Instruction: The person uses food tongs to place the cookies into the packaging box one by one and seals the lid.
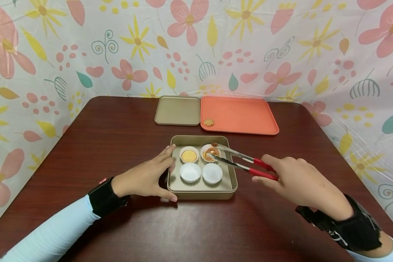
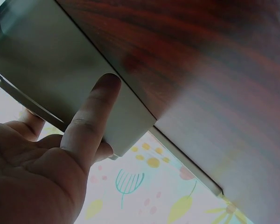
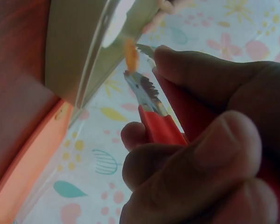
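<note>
My left hand [image 1: 150,174] spreads along the left side of a gold baking tin [image 1: 196,191]. Its fingers touch the rim and side wall, with the thumb at the front left corner. In my right hand [image 1: 298,178] I grip the red handles of metal tongs [image 1: 240,156]. The tongs' parted tips are at a round orange-brown cookie [image 1: 212,152] over the back right paper cup [image 1: 202,153]; firm contact cannot be told. A yellow waffle-patterned cookie [image 1: 189,156] sits in the back left cup. Two white paper cups, front left [image 1: 190,173] and front right [image 1: 212,173], show bare bottoms.
Behind the tin, a flat gold tray [image 1: 178,110] stands beside an orange tray [image 1: 240,114]. One chocolate-chip cookie [image 1: 209,122] lies at the orange tray's front left corner. The dark wooden table [image 1: 118,123] meets a flower-patterned sheet [image 1: 190,54] at its back edge.
</note>
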Demonstrator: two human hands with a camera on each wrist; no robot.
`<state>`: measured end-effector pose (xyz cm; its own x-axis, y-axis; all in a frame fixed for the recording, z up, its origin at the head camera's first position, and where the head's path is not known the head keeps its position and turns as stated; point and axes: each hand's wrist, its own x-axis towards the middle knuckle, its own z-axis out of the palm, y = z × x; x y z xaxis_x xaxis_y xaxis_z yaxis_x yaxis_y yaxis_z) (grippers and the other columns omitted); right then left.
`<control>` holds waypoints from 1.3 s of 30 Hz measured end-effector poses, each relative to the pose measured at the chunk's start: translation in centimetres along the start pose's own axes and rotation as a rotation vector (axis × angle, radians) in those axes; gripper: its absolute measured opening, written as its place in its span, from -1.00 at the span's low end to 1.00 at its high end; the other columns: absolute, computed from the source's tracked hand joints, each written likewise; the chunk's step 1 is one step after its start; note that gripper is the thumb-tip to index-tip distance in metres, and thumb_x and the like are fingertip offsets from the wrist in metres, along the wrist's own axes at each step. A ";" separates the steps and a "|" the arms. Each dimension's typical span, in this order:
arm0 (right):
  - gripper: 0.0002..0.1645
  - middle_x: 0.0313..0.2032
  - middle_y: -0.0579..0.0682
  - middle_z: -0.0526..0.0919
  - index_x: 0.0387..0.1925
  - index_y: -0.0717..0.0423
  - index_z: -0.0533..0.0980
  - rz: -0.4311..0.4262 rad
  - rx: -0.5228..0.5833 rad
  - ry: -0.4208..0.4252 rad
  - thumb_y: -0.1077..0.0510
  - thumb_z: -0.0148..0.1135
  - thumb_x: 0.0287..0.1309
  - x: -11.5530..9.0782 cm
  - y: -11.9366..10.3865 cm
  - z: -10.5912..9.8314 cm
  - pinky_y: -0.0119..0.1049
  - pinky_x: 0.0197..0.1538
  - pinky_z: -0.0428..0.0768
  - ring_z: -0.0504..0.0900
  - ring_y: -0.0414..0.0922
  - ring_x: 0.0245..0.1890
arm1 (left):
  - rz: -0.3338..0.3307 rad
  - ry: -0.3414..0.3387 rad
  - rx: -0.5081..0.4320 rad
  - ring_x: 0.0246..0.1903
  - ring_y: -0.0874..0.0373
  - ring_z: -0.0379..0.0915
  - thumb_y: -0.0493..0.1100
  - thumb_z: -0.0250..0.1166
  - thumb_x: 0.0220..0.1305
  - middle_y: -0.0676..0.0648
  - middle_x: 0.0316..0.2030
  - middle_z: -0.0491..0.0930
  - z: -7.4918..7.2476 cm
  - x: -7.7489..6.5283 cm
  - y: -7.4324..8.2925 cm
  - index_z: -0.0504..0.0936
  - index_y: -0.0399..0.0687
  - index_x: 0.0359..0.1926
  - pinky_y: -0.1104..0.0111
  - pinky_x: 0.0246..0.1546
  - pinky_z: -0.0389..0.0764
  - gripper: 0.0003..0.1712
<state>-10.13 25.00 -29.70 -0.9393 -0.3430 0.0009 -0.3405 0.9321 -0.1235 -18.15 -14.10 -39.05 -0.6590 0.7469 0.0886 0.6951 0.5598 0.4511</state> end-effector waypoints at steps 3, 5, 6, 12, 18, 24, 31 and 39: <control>-0.46 -0.69 -0.21 0.32 -0.21 -0.09 0.44 -0.010 -0.001 -0.004 -0.43 0.25 0.25 -0.1 0.0 0.3 -0.32 -0.55 0.26 0.30 -0.25 -0.69 | 0.004 0.002 -0.001 0.58 -0.18 -0.27 0.49 0.52 -0.09 -0.35 0.60 -0.19 0.0 0.0 0.0 0.30 0.09 -0.19 0.00 0.42 0.26 -0.19; -0.46 -0.68 -0.22 0.32 -0.21 -0.10 0.44 -0.013 -0.003 -0.006 -0.43 0.25 0.24 -0.1 0.0 0.5 -0.32 -0.55 0.26 0.30 -0.26 -0.69 | 0.005 0.004 -0.002 0.58 -0.19 -0.26 0.50 0.51 -0.09 -0.35 0.60 -0.20 0.0 0.0 -0.1 0.30 0.08 -0.19 0.00 0.42 0.27 -0.19; -0.46 -0.68 -0.21 0.32 -0.21 -0.09 0.44 -0.016 -0.002 -0.007 -0.43 0.26 0.24 -0.1 0.0 0.5 -0.32 -0.55 0.26 0.30 -0.25 -0.69 | 0.006 0.005 -0.002 0.58 -0.19 -0.26 0.50 0.51 -0.09 -0.35 0.60 -0.19 0.0 0.0 -0.1 0.31 0.08 -0.19 0.00 0.42 0.27 -0.18; -0.47 -0.68 -0.22 0.33 -0.21 -0.08 0.45 -0.013 -0.004 -0.009 -0.41 0.29 0.23 -0.1 -0.1 0.7 -0.32 -0.55 0.27 0.30 -0.25 -0.69 | 0.000 0.003 0.002 0.58 -0.16 -0.27 0.52 0.50 -0.10 -0.34 0.60 -0.19 0.1 -0.1 -0.1 0.32 0.08 -0.18 0.01 0.43 0.25 -0.18; -0.38 -0.65 -0.25 0.37 -0.02 -0.01 0.52 -0.038 -0.019 -0.041 -0.39 0.32 0.22 0.3 -0.7 0.4 -0.30 -0.58 0.32 0.33 -0.26 -0.69 | -0.005 0.001 -0.001 0.59 -0.16 -0.27 0.51 0.50 -0.09 -0.33 0.60 -0.19 0.1 -0.1 -0.1 0.32 0.08 -0.17 0.01 0.42 0.26 -0.18; -0.34 -0.61 -0.28 0.42 -0.03 -0.08 0.52 -0.045 -0.038 -0.103 -0.48 0.32 0.14 0.3 -0.4 -1.4 -0.30 -0.54 0.36 0.36 -0.27 -0.65 | 0.003 0.007 -0.004 0.58 -0.16 -0.27 0.51 0.50 -0.09 -0.34 0.60 -0.19 0.1 -0.1 -0.1 0.31 0.08 -0.18 0.01 0.42 0.26 -0.18; -0.18 -0.61 -0.29 0.47 -0.02 -0.06 0.51 -0.014 -0.013 -0.113 -0.63 0.18 0.08 -0.1 0.9 -3.5 -0.30 -0.52 0.39 0.39 -0.28 -0.67 | 0.003 -0.040 0.017 0.59 -0.20 -0.37 0.54 0.47 -0.10 -0.35 0.60 -0.22 -1.4 -0.6 0.4 0.39 0.04 -0.10 -0.01 0.40 0.30 -0.14; -0.22 -0.62 -0.20 0.44 -0.08 0.00 0.47 0.051 -0.014 -0.056 -0.58 0.22 0.12 0.6 1.9 -3.3 -0.25 -0.49 0.37 0.41 -0.22 -0.63 | 0.144 0.012 0.082 0.60 -0.06 -0.24 0.35 0.33 0.30 -0.21 0.59 -0.01 -3.8 1.8 2.8 0.53 0.01 0.10 0.07 0.43 0.28 -0.38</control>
<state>-11.50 26.96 -26.67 -0.9517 -0.3010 -0.0606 -0.2935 0.9498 -0.1084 -18.45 -12.58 -34.26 -0.5537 0.8176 0.1581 0.8036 0.4749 0.3588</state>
